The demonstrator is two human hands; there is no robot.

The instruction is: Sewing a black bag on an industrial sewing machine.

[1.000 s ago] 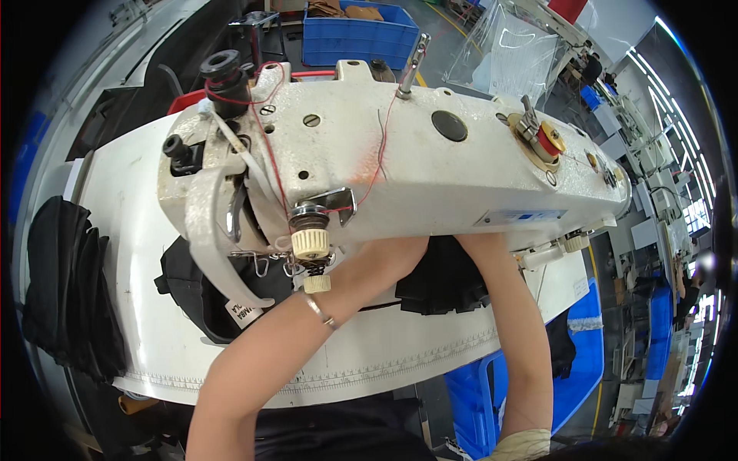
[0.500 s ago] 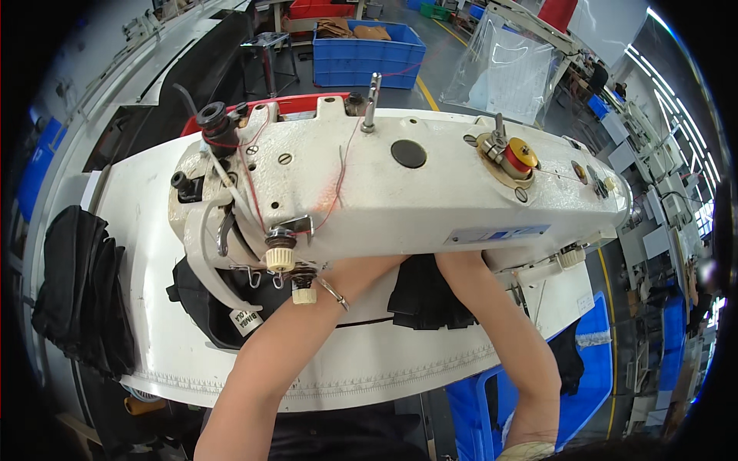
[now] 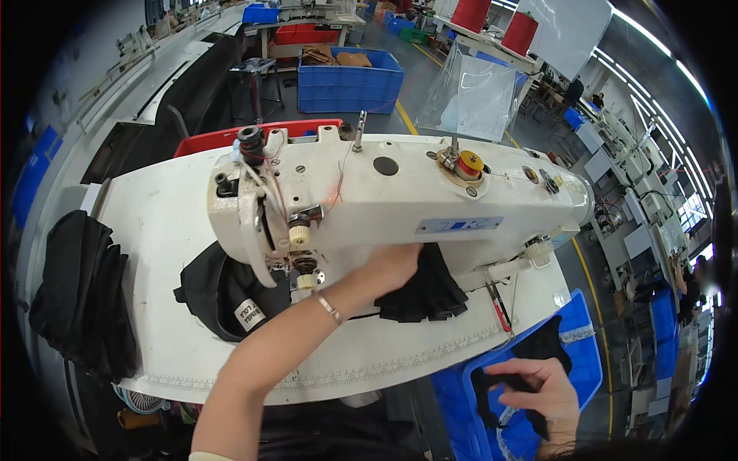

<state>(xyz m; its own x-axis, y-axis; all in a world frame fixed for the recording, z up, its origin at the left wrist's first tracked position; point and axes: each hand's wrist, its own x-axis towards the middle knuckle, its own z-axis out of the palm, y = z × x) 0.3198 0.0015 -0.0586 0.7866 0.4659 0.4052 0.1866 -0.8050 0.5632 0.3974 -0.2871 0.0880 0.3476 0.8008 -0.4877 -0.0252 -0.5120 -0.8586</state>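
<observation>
My left hand (image 3: 392, 269) reaches beneath the arm of a white sewing machine (image 3: 369, 192), at the stack of pleated black fabric (image 3: 423, 296); its fingertips are hidden. My right hand (image 3: 550, 396) grips a dark strip of fabric (image 3: 503, 381) over a blue bin (image 3: 580, 365) at the table's right. A black piece with a white label (image 3: 215, 300) lies by the needle. Red-handled snips (image 3: 501, 311) rest right of the pleated pieces.
A pile of black pieces (image 3: 73, 300) lies at the white tabletop's (image 3: 161, 346) left. A red bin (image 3: 200, 142) stands behind the machine. Farther back are a blue crate (image 3: 346, 88), a stool (image 3: 250, 77) and thread cones (image 3: 519, 34). People and other workstations line the right.
My right hand has left the space under the machine arm and moved down and right over the blue bin, now with fabric in it. The view has shifted, showing more floor behind.
</observation>
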